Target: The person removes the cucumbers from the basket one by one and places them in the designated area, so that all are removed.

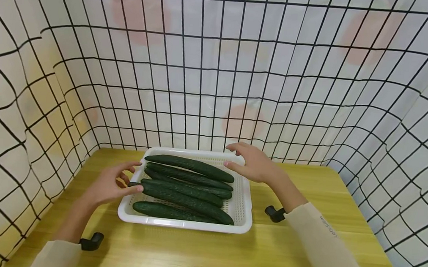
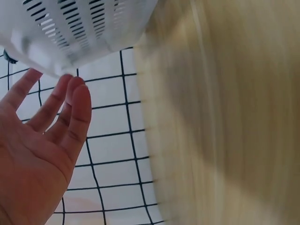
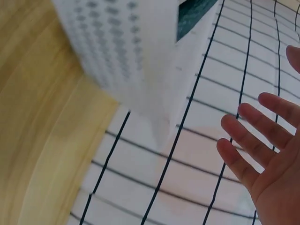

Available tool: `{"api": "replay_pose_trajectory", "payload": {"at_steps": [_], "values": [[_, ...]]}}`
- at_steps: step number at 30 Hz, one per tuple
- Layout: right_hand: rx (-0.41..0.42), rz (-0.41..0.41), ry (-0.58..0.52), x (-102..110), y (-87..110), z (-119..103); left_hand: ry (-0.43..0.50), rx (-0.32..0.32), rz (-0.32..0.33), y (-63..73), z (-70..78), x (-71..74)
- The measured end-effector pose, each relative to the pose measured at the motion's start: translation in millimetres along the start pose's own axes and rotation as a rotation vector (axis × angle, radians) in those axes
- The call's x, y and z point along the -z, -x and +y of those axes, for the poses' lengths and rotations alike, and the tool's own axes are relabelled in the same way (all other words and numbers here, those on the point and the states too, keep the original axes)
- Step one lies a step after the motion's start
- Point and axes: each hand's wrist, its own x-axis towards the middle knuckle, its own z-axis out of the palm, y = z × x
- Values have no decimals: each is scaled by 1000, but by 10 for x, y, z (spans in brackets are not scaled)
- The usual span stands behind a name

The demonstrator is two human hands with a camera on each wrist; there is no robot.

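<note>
Several dark green cucumbers (image 1: 190, 164) lie lengthwise, side by side, in a white perforated plastic basket (image 1: 190, 225). At the basket's left rim is my left hand (image 1: 107, 185), its thumb overlapping the stem end of one cucumber (image 1: 188, 204) in the head view. The left wrist view shows the fingers of that hand (image 2: 44, 145) loosely extended, with tips right at the basket's edge. My right hand (image 1: 254, 163) hovers over the far right corner, fingers spread and holding nothing. In the right wrist view its relaxed fingers stand apart from the basket wall (image 3: 117, 51).
The basket stands on a yellow wood-grain table (image 1: 187, 258). Black wire mesh (image 1: 215, 95) backed by pale sheeting encloses the back and both sides. Each wrist carries a small black camera mount (image 1: 91, 241).
</note>
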Motion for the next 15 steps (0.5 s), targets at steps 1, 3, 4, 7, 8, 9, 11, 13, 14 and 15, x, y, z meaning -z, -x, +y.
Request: {"api": "replay_pose_trajectory", "payload": {"at_steps": [1, 3, 4, 7, 8, 9, 11, 13, 14, 15], "values": [[2, -2, -12, -12, -35, -28, -3, 5, -6, 2, 2, -15], [6, -9, -32, -46, -100, -78, -13, 5, -16, 3, -1, -50], [8, -12, -38, -68, -131, -99, -12, 2, -20, 2, -4, -67], [9, -29, -69, -142, -221, -156, 2, -10, -22, -3, -18, -115], [10, -34, -76, -168, -251, -172, 15, -13, -22, -5, -24, -129], [11, -42, -85, -192, -279, -189, 30, -14, -23, -4, -29, -139], [23, -57, -103, -233, -334, -228, 61, -8, -23, 6, -39, -149], [32, -71, -110, -266, -388, -265, 105, -2, -31, 19, -50, -157], [35, -82, -112, -274, -413, -288, 125, 0, -36, 24, -57, -160], [36, -91, -112, -286, -437, -306, 139, 1, -39, 27, -63, -163]]}}
